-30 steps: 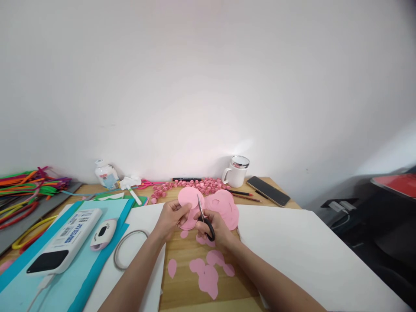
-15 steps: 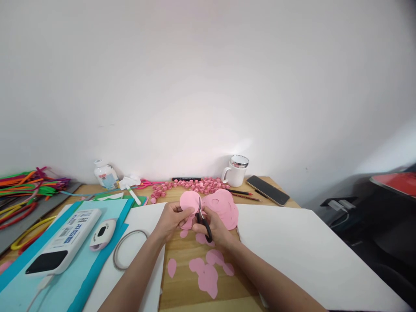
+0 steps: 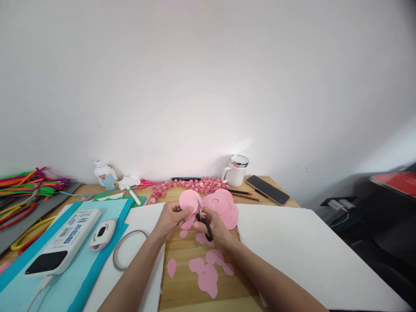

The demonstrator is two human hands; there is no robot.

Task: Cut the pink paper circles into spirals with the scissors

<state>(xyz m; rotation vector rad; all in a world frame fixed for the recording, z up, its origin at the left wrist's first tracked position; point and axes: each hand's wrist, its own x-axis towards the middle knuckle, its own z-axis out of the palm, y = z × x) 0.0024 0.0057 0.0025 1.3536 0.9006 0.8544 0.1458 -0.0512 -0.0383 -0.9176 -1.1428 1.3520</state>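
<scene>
Pink paper (image 3: pixel 188 200) is pinched by the left hand (image 3: pixel 169 219), apparently for steadiness; scissors (image 3: pixel 208 232) are held by the right hand (image 3: pixel 217 225).

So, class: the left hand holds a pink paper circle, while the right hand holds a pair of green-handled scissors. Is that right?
Not quite: the scissors are black-handled, not green-handled, as the head view shows. The left hand does hold a pink paper circle, and the right hand does hold the scissors.
</scene>
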